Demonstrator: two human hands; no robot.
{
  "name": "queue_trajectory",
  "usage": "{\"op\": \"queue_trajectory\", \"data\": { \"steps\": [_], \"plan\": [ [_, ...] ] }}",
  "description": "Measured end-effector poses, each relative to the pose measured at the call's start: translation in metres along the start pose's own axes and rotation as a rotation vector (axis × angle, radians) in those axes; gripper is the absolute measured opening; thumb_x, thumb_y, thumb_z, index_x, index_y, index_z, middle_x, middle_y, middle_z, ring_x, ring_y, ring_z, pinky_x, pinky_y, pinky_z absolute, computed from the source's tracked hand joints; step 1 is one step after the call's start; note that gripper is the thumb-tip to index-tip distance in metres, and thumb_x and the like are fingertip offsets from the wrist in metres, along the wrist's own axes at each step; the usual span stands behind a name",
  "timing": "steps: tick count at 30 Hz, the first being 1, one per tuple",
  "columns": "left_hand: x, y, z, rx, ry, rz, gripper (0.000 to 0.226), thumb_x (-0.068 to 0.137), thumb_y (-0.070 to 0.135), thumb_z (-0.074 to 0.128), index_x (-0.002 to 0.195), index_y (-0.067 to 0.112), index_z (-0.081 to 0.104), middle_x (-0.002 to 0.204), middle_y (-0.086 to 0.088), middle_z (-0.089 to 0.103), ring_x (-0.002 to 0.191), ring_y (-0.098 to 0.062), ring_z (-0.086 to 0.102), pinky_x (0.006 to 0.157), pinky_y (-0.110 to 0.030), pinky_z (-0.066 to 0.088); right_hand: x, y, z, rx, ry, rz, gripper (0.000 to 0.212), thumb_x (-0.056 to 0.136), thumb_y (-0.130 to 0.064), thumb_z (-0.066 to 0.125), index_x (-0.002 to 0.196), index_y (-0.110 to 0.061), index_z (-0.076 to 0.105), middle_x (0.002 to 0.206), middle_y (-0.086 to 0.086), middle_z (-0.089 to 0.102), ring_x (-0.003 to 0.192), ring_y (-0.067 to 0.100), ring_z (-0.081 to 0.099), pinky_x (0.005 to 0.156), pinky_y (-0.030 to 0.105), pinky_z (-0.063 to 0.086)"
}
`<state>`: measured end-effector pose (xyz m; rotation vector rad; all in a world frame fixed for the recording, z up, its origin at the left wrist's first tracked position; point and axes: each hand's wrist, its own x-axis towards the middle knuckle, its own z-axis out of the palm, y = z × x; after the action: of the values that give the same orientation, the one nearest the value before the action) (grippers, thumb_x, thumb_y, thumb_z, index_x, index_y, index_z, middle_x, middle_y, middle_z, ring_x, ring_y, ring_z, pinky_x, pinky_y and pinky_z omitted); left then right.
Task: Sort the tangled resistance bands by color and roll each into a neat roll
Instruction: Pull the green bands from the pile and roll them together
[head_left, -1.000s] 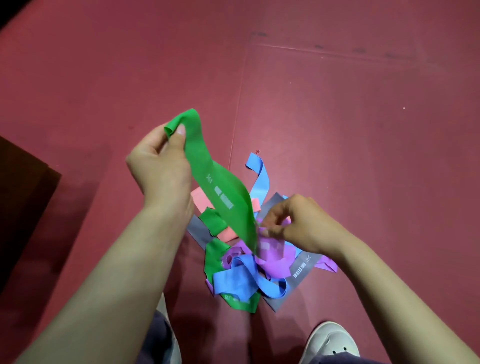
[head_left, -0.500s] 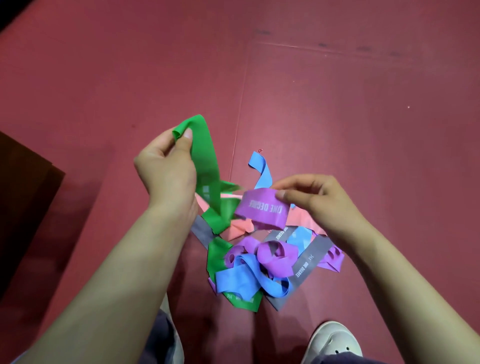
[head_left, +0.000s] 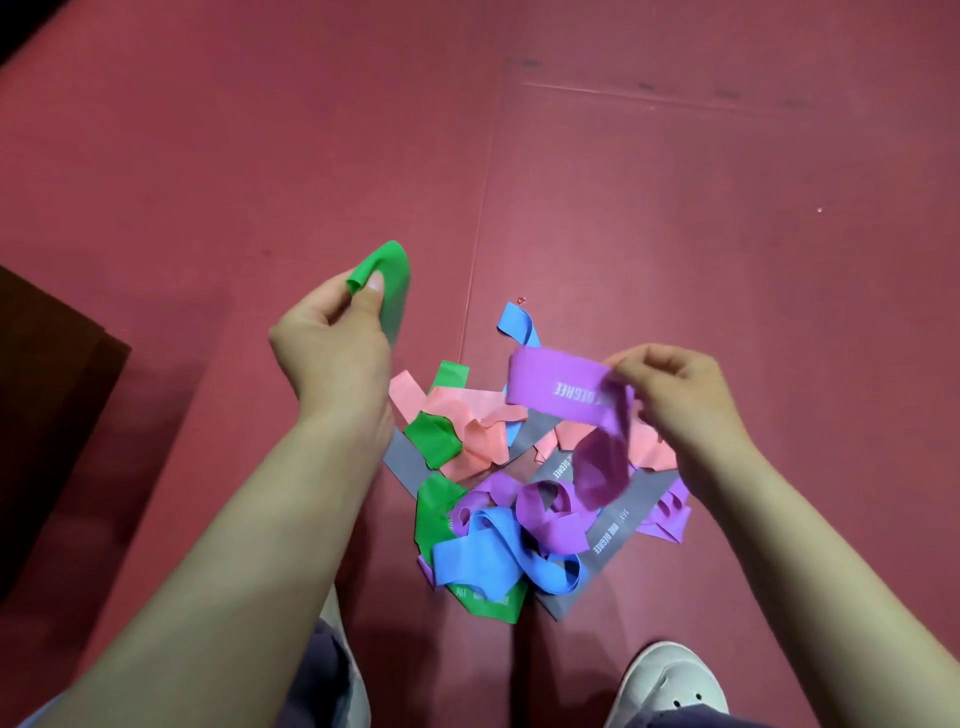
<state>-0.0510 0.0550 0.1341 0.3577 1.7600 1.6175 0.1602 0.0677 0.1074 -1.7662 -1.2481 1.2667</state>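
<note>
- Red floor (head_left: 675, 208) is carrying everything, its seam (head_left: 480, 208) running beyond the hands.
- Tangled bands (head_left: 483, 447) are lying between and below the left hand (head_left: 332, 353) and right hand (head_left: 675, 400).
- A shoe (head_left: 670, 686) is standing below the right hand.
- A dark block (head_left: 47, 374) is sitting left of the left hand.

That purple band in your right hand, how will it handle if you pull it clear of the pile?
Probably floppy: the purple band droops and twists below the right hand. Likely light, since a fingertip pinch holds it up. It may snag, as its lower loop hangs over the grey band in the tangle.
</note>
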Motion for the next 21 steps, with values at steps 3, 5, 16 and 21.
{"op": "queue_trajectory", "data": {
  "steps": [3, 5, 16, 21],
  "plan": [
    [0.002, -0.001, 0.001, 0.012, -0.021, 0.037, 0.02, 0.089, 0.006, 0.064, 0.081, 0.023, 0.069, 0.088, -0.001, 0.067, 0.079, -0.012, 0.058, 0.09, -0.04, 0.055, 0.004, 0.019, 0.007, -0.263, -0.025, 0.035, 0.022, 0.083, -0.006, 0.06, 0.064, -0.016, 0.065, 0.059, -0.001, 0.062, 0.051, 0.008, 0.046, 0.051, 0.02, 0.04],
    [0.003, -0.008, 0.002, 0.01, -0.055, 0.023, 0.019, 0.089, 0.004, 0.063, 0.083, 0.021, 0.069, 0.088, -0.003, 0.066, 0.08, -0.014, 0.057, 0.085, -0.037, 0.055, 0.007, 0.026, 0.007, -0.35, -0.027, 0.072, 0.019, 0.083, -0.011, 0.062, 0.065, -0.019, 0.065, 0.065, -0.001, 0.066, 0.057, 0.013, 0.048, 0.058, 0.026, 0.04],
    [0.03, -0.04, -0.002, 0.16, -0.325, -0.001, 0.017, 0.089, 0.001, 0.062, 0.087, 0.016, 0.071, 0.061, 0.012, 0.068, 0.053, -0.001, 0.06, 0.052, -0.017, 0.052, 0.012, 0.053, 0.042, -0.44, -0.221, 0.148, 0.014, 0.084, -0.019, 0.069, 0.096, -0.021, 0.064, 0.105, 0.005, 0.067, 0.094, 0.021, 0.062, 0.08, 0.029, 0.045],
    [0.068, -0.068, -0.014, 0.384, -0.548, 0.013, 0.018, 0.089, 0.0, 0.061, 0.104, 0.005, 0.07, 0.078, -0.001, 0.066, 0.067, -0.005, 0.058, 0.073, -0.022, 0.052, 0.028, 0.09, 0.098, -0.469, -0.353, 0.17, 0.023, 0.082, -0.012, 0.071, 0.104, -0.015, 0.066, 0.099, 0.002, 0.063, 0.087, 0.015, 0.059, 0.074, 0.021, 0.044]
  ]
}}
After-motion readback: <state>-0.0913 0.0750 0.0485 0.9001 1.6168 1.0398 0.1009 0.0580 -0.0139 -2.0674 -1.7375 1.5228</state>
